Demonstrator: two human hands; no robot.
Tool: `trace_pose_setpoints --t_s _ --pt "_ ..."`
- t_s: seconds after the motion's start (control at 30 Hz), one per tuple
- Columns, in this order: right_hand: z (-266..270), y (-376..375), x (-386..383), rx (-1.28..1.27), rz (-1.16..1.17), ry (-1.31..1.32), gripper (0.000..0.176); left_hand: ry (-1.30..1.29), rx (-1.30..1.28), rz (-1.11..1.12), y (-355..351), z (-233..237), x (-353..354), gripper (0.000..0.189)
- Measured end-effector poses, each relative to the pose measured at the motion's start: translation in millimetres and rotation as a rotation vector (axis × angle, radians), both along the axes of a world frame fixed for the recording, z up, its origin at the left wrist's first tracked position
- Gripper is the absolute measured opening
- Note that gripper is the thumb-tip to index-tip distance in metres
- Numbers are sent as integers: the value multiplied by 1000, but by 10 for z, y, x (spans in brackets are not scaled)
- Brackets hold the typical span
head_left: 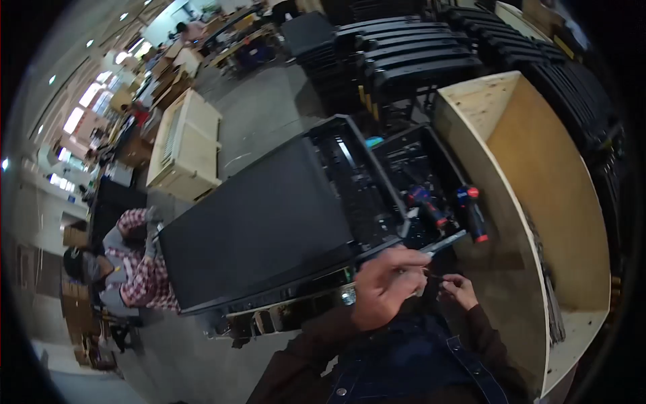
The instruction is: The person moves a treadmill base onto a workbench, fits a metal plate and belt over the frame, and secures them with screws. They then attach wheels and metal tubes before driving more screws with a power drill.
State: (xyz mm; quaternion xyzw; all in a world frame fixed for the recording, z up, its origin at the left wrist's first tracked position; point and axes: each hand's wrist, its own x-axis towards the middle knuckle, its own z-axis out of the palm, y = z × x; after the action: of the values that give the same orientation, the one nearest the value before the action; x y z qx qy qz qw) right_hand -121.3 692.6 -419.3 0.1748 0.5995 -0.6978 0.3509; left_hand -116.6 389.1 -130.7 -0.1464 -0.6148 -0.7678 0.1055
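Observation:
My left hand point(389, 286) is raised near the corner of a large flat black panel point(259, 222), its fingers curled and pinched together. Lower and to the right, my right hand point(459, 291) is also closed, thumb against fingers. A thin dark piece point(435, 275) shows between the two hands, too small to name; its ends are hidden by the fingers. Just beyond them is an open black tray point(444, 241) with small parts. Two red-and-blue cordless power tools, one driver point(425, 204) and another driver point(474, 215), rest at this tray.
A tall open wooden crate point(501, 175) stands close on my right. Stacked black frames point(417, 57) fill the back right. Across the panel, a co-worker in a checked shirt point(145, 279) has gloved hands at its far edge. A pale crate point(185, 145) stands beyond.

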Motion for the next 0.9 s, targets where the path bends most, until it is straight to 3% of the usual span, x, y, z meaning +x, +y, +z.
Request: trace_pose_setpoints --t_s 0.07,0.13,0.2,0.27,0.37,0.57,0.63,0.7,0.8,0.83,0.9 --pt "275 325 -242 -35 25 187 34 356 193 -119 80 712 -373 30" --pt "970 693 -607 67 10 322 34 616 174 -102 499 1215 -761 43" --pt "1255 1271 -856 27 -126 412 34 542 282 -205 1248 1047 -1069 43" --pt "1605 1846 -1133 112 -239 485 30 464 312 -241 1543 937 -1363 42" --pt "1581 2756 -1535 201 -395 454 31 363 284 -215 1953 763 -1857 41" --pt "340 3852 -1864 289 -550 104 25 192 101 -149 2526 386 -2561 40" --pt "-766 4367 -1636 418 -411 80 23 203 21 -145 2778 264 -2778 40" --pt "-1404 4564 -1312 550 -430 -191 19 181 -57 -134 2990 72 -2952 40" --pt "-1940 4601 -686 834 -102 -295 28 63 -190 -102 3346 -257 -3033 39" --pt "-2143 4575 -485 991 195 -219 32 36 -231 -127 3437 -329 -3072 39" --pt "-2553 4400 -60 1140 545 -271 29 73 -308 -86 3553 -546 -3253 39"
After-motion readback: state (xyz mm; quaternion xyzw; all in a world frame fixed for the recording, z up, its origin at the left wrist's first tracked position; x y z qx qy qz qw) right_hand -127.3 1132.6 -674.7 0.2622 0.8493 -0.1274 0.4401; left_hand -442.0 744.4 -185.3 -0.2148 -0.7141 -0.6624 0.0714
